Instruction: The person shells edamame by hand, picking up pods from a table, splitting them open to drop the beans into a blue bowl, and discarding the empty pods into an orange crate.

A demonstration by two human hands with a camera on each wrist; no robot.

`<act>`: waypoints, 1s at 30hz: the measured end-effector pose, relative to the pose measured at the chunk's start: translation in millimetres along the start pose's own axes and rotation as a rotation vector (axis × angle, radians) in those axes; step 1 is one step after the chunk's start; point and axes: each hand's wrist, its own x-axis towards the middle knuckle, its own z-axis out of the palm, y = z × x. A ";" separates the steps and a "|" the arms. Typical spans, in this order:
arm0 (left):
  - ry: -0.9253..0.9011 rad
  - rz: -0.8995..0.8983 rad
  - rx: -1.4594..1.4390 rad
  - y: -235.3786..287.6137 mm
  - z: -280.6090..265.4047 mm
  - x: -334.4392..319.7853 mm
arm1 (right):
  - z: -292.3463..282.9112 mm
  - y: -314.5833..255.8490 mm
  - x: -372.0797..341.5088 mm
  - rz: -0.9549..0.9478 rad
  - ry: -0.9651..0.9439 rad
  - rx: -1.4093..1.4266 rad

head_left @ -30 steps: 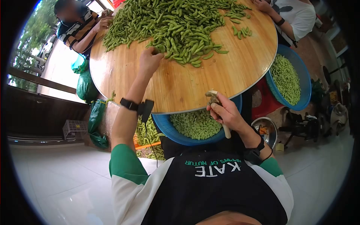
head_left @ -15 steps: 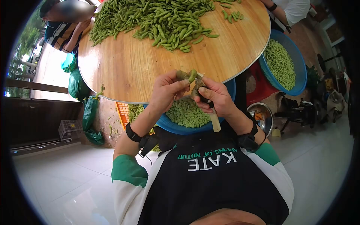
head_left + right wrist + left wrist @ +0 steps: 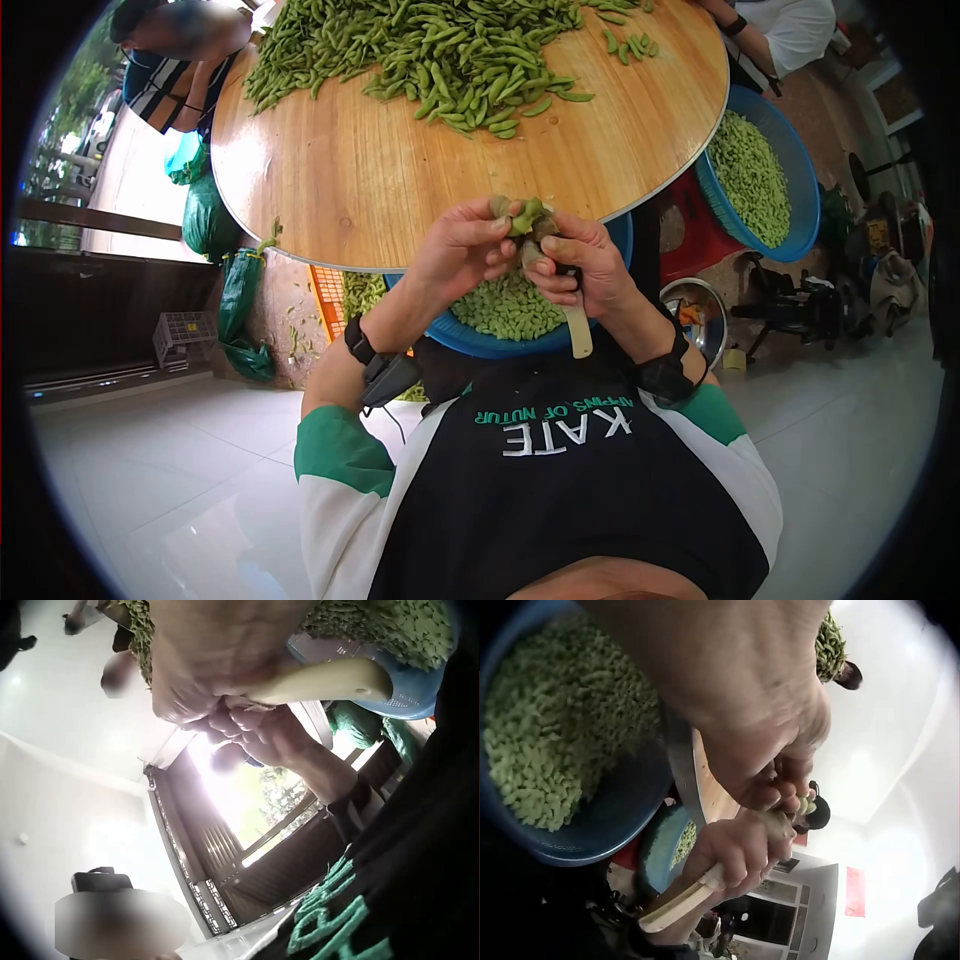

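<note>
Both hands meet above the near table edge in the head view. My left hand (image 3: 455,250) pinches a green soybean pod (image 3: 530,214) between thumb and fingers. My right hand (image 3: 590,265) grips a tool by its cream handle (image 3: 579,335), which slants down from the fist; its working end is hidden by the fingers. Brownish coverings wrap some fingertips at the pod. In the left wrist view, pale green beans (image 3: 805,806) show at the left fingertips. Directly below the hands, a blue basin (image 3: 470,348) holds shelled green beans (image 3: 505,310).
A large heap of pods (image 3: 470,60) covers the far part of the round wooden table (image 3: 340,190). Another blue basin (image 3: 812,200) of shelled beans stands at right. An orange crate (image 3: 328,298) sits left under the table. Two other people sit across the table.
My left hand has come back from the heap with a pod and joined the right hand over the basin. Since half a second ago, the hands have closed in on the pod.
</note>
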 end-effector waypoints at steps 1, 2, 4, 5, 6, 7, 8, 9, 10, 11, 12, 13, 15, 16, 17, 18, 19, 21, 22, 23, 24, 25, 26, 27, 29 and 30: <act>-0.098 -0.051 -0.159 -0.4 -0.3 2.0 | -1.8 -1.1 0.3 -0.001 -0.003 -0.004; -0.102 -0.049 -0.158 0.6 -0.3 3.2 | -3.8 -1.8 -0.2 0.025 -0.045 0.065; -0.085 -0.095 -0.162 0.6 2.2 2.7 | -5.2 -1.1 -2.5 0.054 -0.079 0.137; -0.084 -0.098 -0.162 -0.7 4.1 2.7 | -5.3 -0.5 -2.6 0.055 0.009 0.162; 0.036 0.258 0.515 -2.4 7.0 4.0 | -5.4 -0.7 -2.2 0.053 0.096 0.185; 0.161 0.615 1.191 -3.0 9.9 4.4 | -4.9 -0.6 -2.5 0.050 0.098 0.187; 0.158 0.614 1.192 -1.5 13.6 3.4 | -4.0 -0.4 -2.6 0.063 0.110 0.200; 0.157 0.803 1.489 0.4 18.6 1.1 | -3.1 0.1 -2.9 0.080 0.123 0.213; 0.152 0.992 1.786 1.4 22.7 -2.0 | -1.2 1.4 -2.8 0.083 0.124 0.217; 0.154 0.991 1.787 2.5 26.5 -3.6 | 1.0 1.7 -1.6 0.093 0.122 0.263; 0.161 1.031 1.857 3.5 30.2 -4.1 | 2.1 1.5 -0.6 0.102 0.121 0.308; 0.169 1.071 1.925 3.7 32.1 -4.3 | 1.4 2.6 -0.8 0.102 0.120 0.308; 0.204 0.959 1.712 3.2 28.7 -4.3 | -1.2 7.0 -1.4 0.084 0.016 0.352; 0.234 0.848 1.498 2.8 26.8 -4.0 | -1.1 7.7 -0.5 0.083 0.015 0.351; 0.234 0.848 1.498 0.0 26.8 -3.5 | -0.4 8.9 0.5 0.049 0.030 0.316; 0.331 0.610 1.131 -4.2 28.3 -2.2 | 0.2 9.5 1.3 0.016 0.044 0.280; 0.408 0.377 0.758 -6.7 30.2 -0.3 | 0.9 9.2 1.3 0.018 0.042 0.276; 0.406 0.306 0.554 -7.4 35.8 1.9 | 2.1 9.4 -0.2 -0.043 0.195 0.092; 0.399 0.231 0.350 -7.7 37.2 2.0 | 1.2 9.2 -1.3 -0.041 0.195 0.091; 0.399 0.234 0.348 -4.8 34.3 0.9 | -1.0 8.2 -2.6 -0.084 0.202 -0.093; 0.286 0.106 0.209 0.4 29.0 -1.4 | -3.0 7.4 -4.1 -0.128 0.207 -0.276; 0.172 -0.021 0.071 2.7 25.6 -3.0 | -5.1 5.9 -5.7 -0.126 0.206 -0.276; 0.174 -0.019 0.070 1.7 24.5 -3.4 | -7.6 3.8 -6.7 -0.114 0.192 -0.326; 0.206 -0.036 0.137 -0.4 23.3 -3.6 | -8.8 3.6 -7.6 -0.101 0.180 -0.374; 0.236 -0.051 0.206 -7.6 22.6 -3.6 | -10.2 5.2 -7.4 -0.114 0.244 -0.459; 0.299 0.095 0.593 -15.5 24.9 -5.5 | -10.5 5.6 -7.1 -0.127 0.310 -0.543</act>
